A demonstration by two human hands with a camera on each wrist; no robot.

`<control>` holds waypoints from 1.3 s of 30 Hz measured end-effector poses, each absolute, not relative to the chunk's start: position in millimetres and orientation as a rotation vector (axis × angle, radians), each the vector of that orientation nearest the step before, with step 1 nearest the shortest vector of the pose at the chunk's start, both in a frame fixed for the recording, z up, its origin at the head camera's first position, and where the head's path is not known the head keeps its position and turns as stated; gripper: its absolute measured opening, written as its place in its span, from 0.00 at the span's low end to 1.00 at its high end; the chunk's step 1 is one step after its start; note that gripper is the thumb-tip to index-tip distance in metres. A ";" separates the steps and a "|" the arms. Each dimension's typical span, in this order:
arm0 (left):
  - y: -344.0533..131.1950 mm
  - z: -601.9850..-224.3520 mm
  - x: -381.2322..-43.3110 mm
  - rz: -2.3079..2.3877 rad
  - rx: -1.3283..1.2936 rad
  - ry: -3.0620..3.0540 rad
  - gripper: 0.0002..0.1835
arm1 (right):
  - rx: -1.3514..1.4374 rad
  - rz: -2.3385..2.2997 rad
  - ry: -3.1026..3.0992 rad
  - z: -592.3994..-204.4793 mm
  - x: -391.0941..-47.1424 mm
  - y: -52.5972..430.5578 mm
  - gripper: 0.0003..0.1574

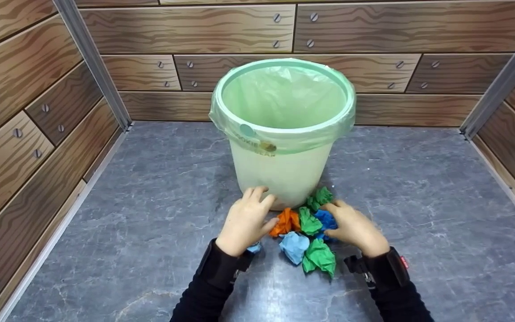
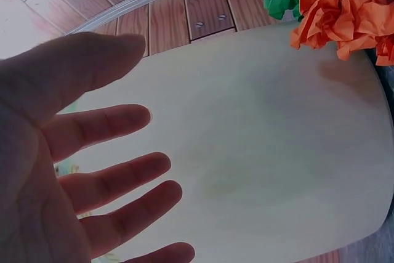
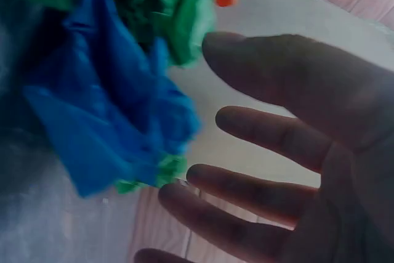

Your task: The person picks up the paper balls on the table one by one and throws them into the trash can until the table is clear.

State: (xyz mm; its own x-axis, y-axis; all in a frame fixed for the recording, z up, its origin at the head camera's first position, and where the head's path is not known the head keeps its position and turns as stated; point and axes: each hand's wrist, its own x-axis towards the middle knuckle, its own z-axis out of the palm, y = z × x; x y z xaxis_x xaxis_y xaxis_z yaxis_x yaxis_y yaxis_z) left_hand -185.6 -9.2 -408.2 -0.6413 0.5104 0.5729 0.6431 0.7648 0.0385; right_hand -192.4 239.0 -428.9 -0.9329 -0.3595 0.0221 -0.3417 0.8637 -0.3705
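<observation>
My left hand (image 1: 245, 221) hovers with spread fingers at the lower front of a pale green trash bin (image 1: 280, 174), its thumb beside an orange crumpled paper ball (image 1: 285, 222). On the other side, the right hand (image 1: 356, 227) is spread around a dark blue paper ball (image 1: 327, 220), which in the right wrist view lies just off its fingertips. Between the hands sit a green paper ball (image 1: 310, 221) and a light blue one (image 1: 294, 247). Another green ball (image 1: 320, 258) lies nearer me, and a third (image 1: 322, 197) by the bin's base. Both palms hold nothing.
A thin green bag lines the bin and folds over its rim (image 1: 284, 129). Part of another light blue paper (image 1: 255, 247) shows beside my left wrist. Wood-patterned walls (image 1: 186, 31) enclose the grey marbled floor (image 1: 150, 214) at the back and both sides.
</observation>
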 end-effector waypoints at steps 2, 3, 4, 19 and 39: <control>-9.3 -408.4 -185.7 -0.321 -0.865 -2.410 0.17 | -0.549 -0.582 2.968 -433.5 -194.8 239.8 0.31; -9.3 -408.4 -185.7 -0.321 -0.866 -2.409 0.17 | -0.548 -0.581 2.964 -435.4 -195.9 240.1 0.31; -9.3 -408.4 -185.8 -0.321 -0.867 -2.408 0.17 | -0.543 -0.580 2.962 -437.0 -196.9 240.1 0.32; -9.8 -407.7 -185.5 -0.311 -0.863 -2.442 0.17 | -0.517 -0.628 2.860 -447.3 -202.6 238.9 0.40; -9.3 -408.7 -183.8 -0.282 -0.867 -2.455 0.17 | -0.592 -0.712 2.978 -404.6 -180.6 250.3 0.38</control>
State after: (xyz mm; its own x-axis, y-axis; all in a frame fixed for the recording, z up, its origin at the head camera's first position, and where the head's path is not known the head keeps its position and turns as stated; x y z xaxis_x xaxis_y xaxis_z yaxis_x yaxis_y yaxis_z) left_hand -183.8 -9.3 -408.7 -0.6617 0.5257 0.5346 0.6333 0.7735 0.0232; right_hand -180.6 250.3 -404.6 -0.9278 -0.3675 0.0649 -0.3571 0.8239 -0.4401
